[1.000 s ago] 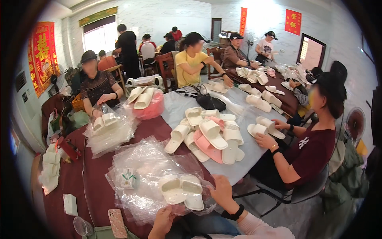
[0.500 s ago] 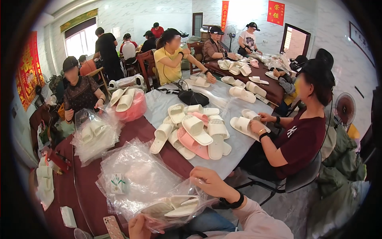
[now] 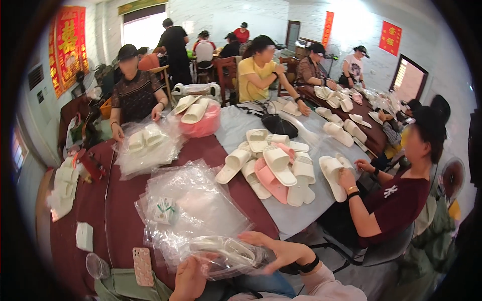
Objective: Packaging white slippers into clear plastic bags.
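A pair of white slippers (image 3: 240,252) lies inside a clear plastic bag (image 3: 216,272), low in front of me. My left hand (image 3: 190,275) is closed on the near left edge of this bag. At its right end is my right hand (image 3: 281,251), fingers stretched along the top and thumb lower down, with the bag's end between them. Just beyond the bagged pair, a stack of flat clear bags (image 3: 201,200) is spread on the dark red tabletop (image 3: 120,241). A small white and green packet (image 3: 163,210) rests on that stack.
White and pink slippers (image 3: 273,165) are heaped on the grey-covered table. A phone (image 3: 143,267), a clear cup (image 3: 97,266) and a white box (image 3: 84,236) sit at the left. A person in maroon (image 3: 396,200) handles slippers at the right; another (image 3: 140,95) sits opposite beside bagged slippers.
My right hand has moved from the raised edge of the bag down around its right end. The bag's loose edge is lower over the slippers. The whole view has shifted.
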`<state>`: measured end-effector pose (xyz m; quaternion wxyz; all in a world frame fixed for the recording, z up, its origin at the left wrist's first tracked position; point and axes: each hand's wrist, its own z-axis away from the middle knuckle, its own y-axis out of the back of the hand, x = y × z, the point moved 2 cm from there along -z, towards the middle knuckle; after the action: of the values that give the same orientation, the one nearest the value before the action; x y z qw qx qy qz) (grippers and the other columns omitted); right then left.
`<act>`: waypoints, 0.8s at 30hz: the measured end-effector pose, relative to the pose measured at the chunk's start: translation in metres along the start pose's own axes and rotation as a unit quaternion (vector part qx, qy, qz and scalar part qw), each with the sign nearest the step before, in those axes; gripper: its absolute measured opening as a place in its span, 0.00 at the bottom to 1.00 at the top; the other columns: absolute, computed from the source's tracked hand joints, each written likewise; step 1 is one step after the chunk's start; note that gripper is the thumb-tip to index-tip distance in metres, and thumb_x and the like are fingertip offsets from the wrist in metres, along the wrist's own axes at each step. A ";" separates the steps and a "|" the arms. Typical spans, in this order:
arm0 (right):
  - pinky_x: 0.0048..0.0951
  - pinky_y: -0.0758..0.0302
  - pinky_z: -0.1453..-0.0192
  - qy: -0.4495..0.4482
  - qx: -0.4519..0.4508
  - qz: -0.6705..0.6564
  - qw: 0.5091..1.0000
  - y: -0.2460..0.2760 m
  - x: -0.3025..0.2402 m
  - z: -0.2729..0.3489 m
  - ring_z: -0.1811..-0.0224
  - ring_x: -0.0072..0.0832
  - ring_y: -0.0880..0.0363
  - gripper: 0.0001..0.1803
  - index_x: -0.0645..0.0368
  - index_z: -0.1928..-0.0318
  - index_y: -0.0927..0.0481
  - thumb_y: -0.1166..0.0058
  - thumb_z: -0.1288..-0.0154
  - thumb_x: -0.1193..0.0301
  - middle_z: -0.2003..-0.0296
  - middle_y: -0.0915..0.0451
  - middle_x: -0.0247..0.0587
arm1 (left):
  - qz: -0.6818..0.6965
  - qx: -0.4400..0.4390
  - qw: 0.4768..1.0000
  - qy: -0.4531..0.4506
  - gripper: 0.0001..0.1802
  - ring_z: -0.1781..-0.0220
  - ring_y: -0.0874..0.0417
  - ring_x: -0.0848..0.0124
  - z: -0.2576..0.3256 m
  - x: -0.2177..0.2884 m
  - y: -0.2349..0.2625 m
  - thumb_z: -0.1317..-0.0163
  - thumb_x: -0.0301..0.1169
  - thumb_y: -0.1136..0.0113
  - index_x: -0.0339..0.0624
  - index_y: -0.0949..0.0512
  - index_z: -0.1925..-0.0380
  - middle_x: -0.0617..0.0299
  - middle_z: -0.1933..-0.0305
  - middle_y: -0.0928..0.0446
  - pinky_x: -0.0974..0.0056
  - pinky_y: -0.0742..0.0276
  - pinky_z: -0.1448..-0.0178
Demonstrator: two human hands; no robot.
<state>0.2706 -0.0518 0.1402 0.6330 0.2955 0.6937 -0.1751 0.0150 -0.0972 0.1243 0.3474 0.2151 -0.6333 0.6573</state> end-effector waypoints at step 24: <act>0.38 0.25 0.47 0.019 0.381 0.035 0.924 0.001 0.055 0.012 0.50 0.36 0.24 0.28 0.63 0.42 0.34 0.46 0.45 0.79 0.48 0.27 0.50 | -0.367 0.122 0.919 -0.078 0.12 0.50 0.22 0.72 0.061 0.059 0.102 0.30 0.30 0.52 0.37 0.25 0.52 0.61 0.54 0.22 0.67 0.28 0.43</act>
<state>0.2792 -0.0485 0.0843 0.4654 0.5414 0.5758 -0.3984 -0.1080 -0.1419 0.1033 0.4847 0.5236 -0.4498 0.5372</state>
